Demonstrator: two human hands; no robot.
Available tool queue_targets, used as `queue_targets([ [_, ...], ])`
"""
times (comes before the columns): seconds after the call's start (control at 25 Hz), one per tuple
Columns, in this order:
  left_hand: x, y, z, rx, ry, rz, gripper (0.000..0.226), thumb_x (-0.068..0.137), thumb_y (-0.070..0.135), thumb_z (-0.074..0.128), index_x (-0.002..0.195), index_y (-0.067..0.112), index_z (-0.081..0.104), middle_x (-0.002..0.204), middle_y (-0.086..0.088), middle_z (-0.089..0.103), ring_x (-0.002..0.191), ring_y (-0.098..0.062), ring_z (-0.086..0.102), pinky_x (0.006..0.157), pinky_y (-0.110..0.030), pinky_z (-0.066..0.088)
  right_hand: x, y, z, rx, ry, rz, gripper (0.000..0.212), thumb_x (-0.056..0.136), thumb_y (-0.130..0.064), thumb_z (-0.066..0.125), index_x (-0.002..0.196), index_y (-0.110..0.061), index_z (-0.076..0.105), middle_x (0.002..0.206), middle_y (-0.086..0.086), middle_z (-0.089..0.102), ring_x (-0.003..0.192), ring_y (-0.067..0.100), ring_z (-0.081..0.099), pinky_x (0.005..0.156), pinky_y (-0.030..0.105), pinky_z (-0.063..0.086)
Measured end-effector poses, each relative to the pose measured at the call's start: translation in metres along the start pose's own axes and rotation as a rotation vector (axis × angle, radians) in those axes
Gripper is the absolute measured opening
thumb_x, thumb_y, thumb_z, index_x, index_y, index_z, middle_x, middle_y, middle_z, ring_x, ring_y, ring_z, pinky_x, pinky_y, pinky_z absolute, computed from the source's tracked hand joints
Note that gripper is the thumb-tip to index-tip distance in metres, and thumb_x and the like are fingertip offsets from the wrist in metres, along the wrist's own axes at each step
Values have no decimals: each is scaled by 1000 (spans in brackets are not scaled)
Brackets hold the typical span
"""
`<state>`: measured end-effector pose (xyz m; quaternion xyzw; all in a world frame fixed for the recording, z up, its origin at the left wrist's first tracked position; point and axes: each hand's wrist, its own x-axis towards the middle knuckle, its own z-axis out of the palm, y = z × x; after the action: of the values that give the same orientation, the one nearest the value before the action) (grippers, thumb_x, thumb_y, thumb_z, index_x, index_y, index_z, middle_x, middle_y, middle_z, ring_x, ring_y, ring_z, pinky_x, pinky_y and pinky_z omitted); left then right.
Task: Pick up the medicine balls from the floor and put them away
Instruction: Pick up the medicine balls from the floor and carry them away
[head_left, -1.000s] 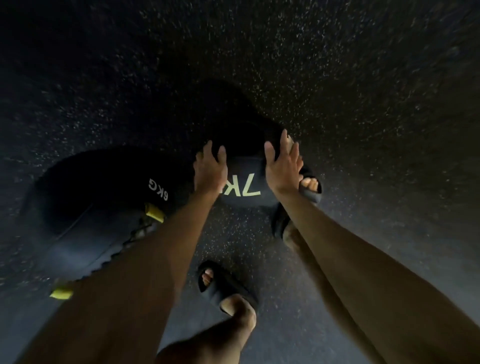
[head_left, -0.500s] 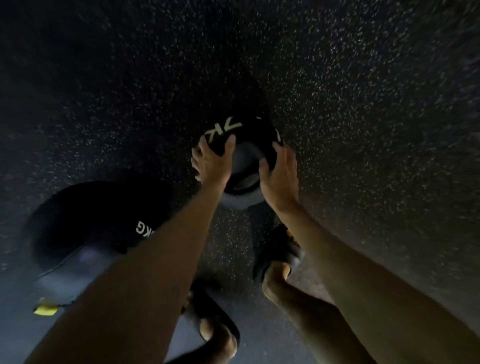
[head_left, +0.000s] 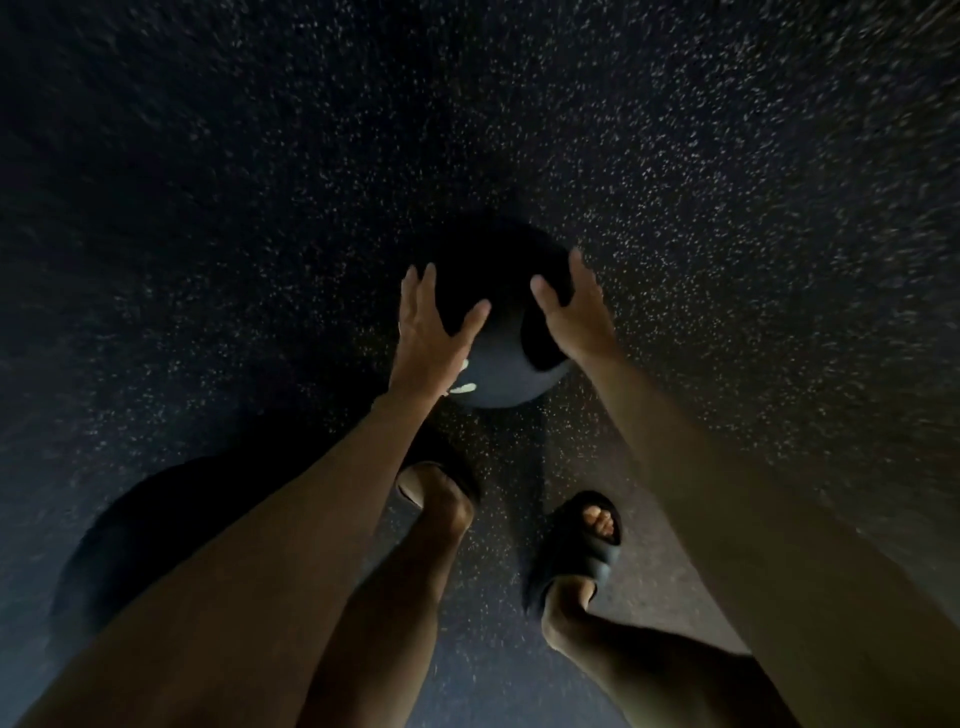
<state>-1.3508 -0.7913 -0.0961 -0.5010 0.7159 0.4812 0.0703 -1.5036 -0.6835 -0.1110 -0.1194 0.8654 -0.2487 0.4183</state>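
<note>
The dark speckled floor (head_left: 727, 208) fills the view. A second ball (head_left: 156, 545) lies low left beside the leg. The held ball (head_left: 498, 317) is dark and matte with its pale lettering mostly hidden, and it looks lifted clear, pressed between the left hand (head_left: 431, 332) and right hand (head_left: 576, 317) with fingers spread flat. Pickup seems done. Next comes carrying it to storage, which is out of view, so the squeeze must hold.

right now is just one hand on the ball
No, the left hand and the right hand each press on a side of the ball.
</note>
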Motion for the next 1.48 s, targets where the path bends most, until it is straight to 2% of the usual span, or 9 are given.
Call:
queue_targets([
  [0.16, 48, 30, -22, 115, -193, 159, 97, 90, 52, 64, 160, 21, 6, 167, -13, -6, 155, -28, -6, 125, -48, 15, 3, -49, -9, 61, 248, 17, 62, 100, -43, 45, 155, -22, 27, 157, 11, 34, 144, 31, 32, 116, 52, 32],
  [0.4, 123, 95, -32, 104, -228, 325, 68, 96, 22, 62, 155, 16, 30, 161, -13, 28, 148, -24, 30, 121, -30, 18, -19, -56, 20, -116, 280, -98, 78, 102, -36, 51, 160, -31, -1, 166, 11, -16, 153, 34, -15, 123, 56, 12],
  [0.48, 139, 100, -33, 171, -199, 386, 65, 95, 28, 61, 153, 16, 34, 157, -13, 34, 146, -28, 31, 121, -43, 28, 15, -62, -3, -63, 268, -83, 80, 101, -34, 51, 159, -33, -4, 166, 10, -19, 152, 33, -18, 123, 56, 10],
  [0.68, 131, 94, -17, 238, -139, 414, 82, 94, 52, 57, 159, 23, 18, 162, -19, 15, 146, -38, 21, 116, -52, 31, 98, -93, -74, 53, 318, -3, 71, 100, -48, 50, 158, -22, 19, 166, 13, 11, 153, 31, 8, 123, 48, 20],
  [0.84, 173, 132, -11, 288, -79, 376, 87, 93, 63, 50, 160, 34, 4, 166, -18, 6, 149, -40, 17, 115, -54, 29, 133, -116, -94, 176, 495, -134, 52, 98, -33, 59, 139, -6, 42, 146, 15, 42, 136, 30, 42, 112, 41, 39],
  [0.96, 215, 183, -10, 229, 50, 256, 73, 97, 55, 50, 158, 29, 18, 160, -17, 23, 142, -38, 32, 109, -54, 40, 119, -101, -77, -51, 531, -243, 51, 96, -24, 56, 143, -12, 41, 157, 17, 26, 144, 33, 29, 116, 49, 34],
  [1.08, 240, 225, -4, 71, 136, 248, 61, 99, 38, 54, 152, 18, 33, 148, -17, 38, 131, -35, 47, 104, -52, 47, 121, -98, -64, -190, 398, -263, 67, 95, -23, 59, 154, -21, 28, 165, 16, 8, 152, 34, 12, 118, 54, 29],
  [1.28, 269, 225, -10, 182, 109, 353, 65, 103, 36, 49, 159, 24, 19, 166, -20, 6, 152, -41, 8, 121, -59, 21, 176, -130, -98, -217, 335, -415, 76, 97, -12, 55, 160, -24, 14, 168, 4, -5, 155, 26, 1, 120, 50, 28],
  [1.48, 316, 223, -47, 35, 172, 389, 61, 99, 36, 57, 147, 6, 34, 159, -27, 18, 146, -42, 29, 107, -53, 47, 234, -172, -122, -289, 311, -534, 77, 97, -8, 52, 160, -24, 11, 168, 3, -8, 155, 27, 0, 113, 53, 39],
])
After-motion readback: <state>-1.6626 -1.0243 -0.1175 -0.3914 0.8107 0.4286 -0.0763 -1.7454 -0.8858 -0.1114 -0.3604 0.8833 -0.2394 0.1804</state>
